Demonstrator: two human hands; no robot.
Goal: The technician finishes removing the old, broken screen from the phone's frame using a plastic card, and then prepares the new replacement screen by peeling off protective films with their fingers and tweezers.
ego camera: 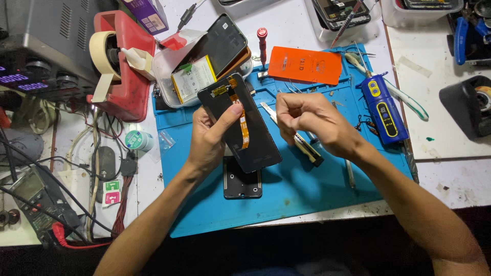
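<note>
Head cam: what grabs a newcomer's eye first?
The left hand holds a black phone screen panel with an orange flex cable, centre frame over the blue work mat. The right hand is clenched beside it; an orange card lies behind.

The blue mat [307, 199] has open room along its near edge and its near right corner, where a hand could pass freely. On its left half a black phone frame [242, 179] lies flat beneath the lifted screen panel [240, 122]. To the right, a blue handheld tool [383, 110] and tweezers [394, 92] block the mat's edge. At far left, the red tape dispenser [125, 66] and a white tray [184, 71] crowd the bench [450, 143]; the wires [102, 153] at left look tangled, though partly hidden.
</note>
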